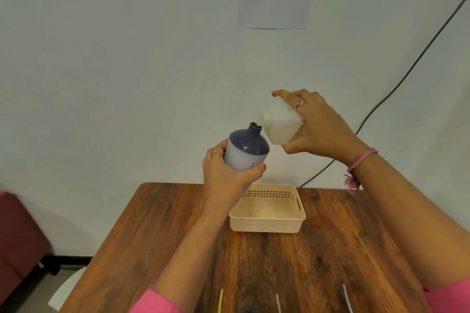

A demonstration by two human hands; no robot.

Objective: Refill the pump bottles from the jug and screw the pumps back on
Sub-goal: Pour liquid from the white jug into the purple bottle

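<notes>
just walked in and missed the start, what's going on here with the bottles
A person is refilling a pump bottle by hand. The left hand holds a grey-topped bottle tilted in the air, its pump off and its neck open. The right hand tips a white jug so that its spout meets the bottle's neck. Both are held above a wooden table, where a cream basket sits empty. No stream of liquid can be made out.
</notes>
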